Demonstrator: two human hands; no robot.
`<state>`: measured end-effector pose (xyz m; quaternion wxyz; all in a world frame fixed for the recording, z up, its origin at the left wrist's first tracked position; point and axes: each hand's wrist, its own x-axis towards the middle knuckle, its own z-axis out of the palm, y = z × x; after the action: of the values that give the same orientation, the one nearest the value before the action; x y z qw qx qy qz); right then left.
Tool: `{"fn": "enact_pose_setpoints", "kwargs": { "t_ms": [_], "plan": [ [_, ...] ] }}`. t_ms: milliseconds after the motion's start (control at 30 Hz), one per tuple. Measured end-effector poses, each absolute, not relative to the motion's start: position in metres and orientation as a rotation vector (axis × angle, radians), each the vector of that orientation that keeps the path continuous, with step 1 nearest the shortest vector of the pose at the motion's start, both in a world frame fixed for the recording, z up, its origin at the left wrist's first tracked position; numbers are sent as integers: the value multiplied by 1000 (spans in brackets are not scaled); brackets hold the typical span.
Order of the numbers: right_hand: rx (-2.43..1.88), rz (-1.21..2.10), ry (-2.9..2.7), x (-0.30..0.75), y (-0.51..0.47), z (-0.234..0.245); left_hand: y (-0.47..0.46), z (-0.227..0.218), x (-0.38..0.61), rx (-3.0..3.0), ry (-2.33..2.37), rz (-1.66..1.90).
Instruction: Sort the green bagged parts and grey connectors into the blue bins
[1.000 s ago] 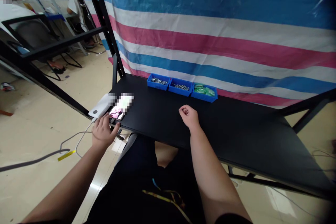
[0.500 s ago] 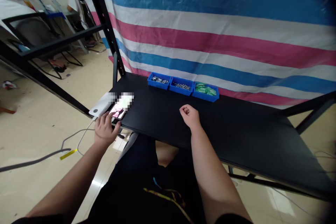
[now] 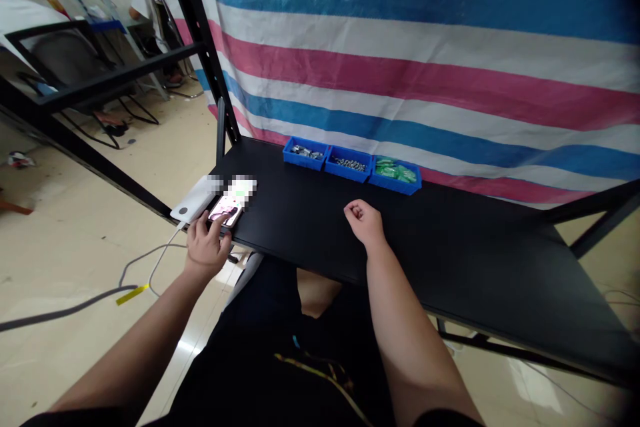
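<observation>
My left hand (image 3: 207, 243) is at the left front edge of the black table (image 3: 300, 213). Its fingers are apart, and one fingertip reaches over the lower end of a lit phone (image 3: 231, 205). A white flat device (image 3: 193, 200) with a round dark spot lies just left of the phone, a pale cable running from its near end. My right hand (image 3: 365, 219) rests on the tabletop, its fingers curled into a loose fist. Nothing shows in that fist, but its inside is partly hidden.
Three blue bins stand in a row at the back: one with metal parts (image 3: 306, 153), one with small metal pieces (image 3: 349, 165), one with green packets (image 3: 395, 173). A striped tarp (image 3: 400, 73) hangs behind. Black frame posts (image 3: 193, 20) border the left; people sit beyond.
A finger of my left hand has moved inward onto the phone's screen, and the picture on the screen differs. My right hand keeps its curled pose. The view has shifted slightly.
</observation>
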<state>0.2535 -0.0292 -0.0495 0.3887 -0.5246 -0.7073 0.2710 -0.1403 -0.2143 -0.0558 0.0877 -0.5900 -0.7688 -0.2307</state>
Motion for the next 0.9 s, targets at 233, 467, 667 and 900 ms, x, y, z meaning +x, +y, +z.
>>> {"fn": "enact_pose_setpoints", "kwargs": {
  "t_ms": [233, 467, 667, 900],
  "plan": [
    [-1324, 694, -1788, 254, -28, -51, -215, -59, -145, -1818, -2275, -722],
    [-1319, 693, -1788, 254, -27, -53, -219, -61, -150, -1848, -2231, -734],
    [-1309, 695, -1789, 255, -26, -55, -224, -53, -153, -1720, -2399, -711],
    [-1314, 693, -1785, 255, -28, -53, -226, -54, -151, -1725, -2415, -661]
  ]
}}
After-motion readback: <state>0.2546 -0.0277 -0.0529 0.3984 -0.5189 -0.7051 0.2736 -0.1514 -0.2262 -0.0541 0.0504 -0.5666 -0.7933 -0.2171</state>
